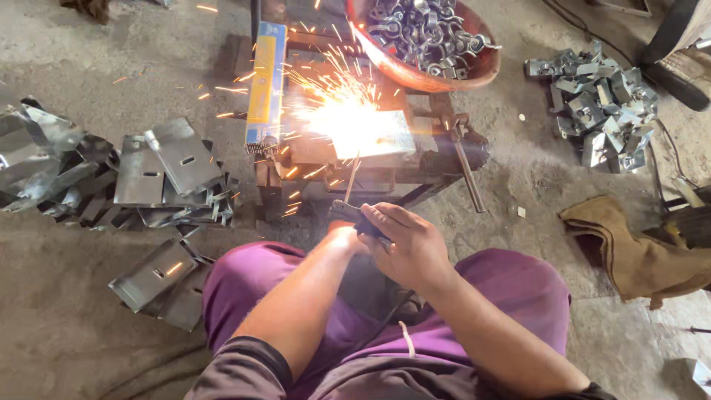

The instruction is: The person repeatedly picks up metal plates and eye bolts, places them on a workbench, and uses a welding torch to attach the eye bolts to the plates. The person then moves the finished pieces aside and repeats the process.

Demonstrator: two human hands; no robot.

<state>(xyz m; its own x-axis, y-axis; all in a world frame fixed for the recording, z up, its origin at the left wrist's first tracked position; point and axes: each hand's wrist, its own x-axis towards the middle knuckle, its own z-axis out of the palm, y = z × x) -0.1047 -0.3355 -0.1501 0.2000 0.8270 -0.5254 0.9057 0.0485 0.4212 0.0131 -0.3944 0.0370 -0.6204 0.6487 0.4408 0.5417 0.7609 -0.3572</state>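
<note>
Both hands, right hand [411, 248] over left hand [346, 237], fingers closed round the electrode holder [357, 219], rod sparking on the counter [437, 159]

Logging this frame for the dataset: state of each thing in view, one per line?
electrode holder: gripped by both hands, rod tip at the arc
right hand: closed on holder
left hand: closed beside it
welding arc: lit, sparks flying
red bowl: full of metal fittings
electrode box: open at near end
</note>
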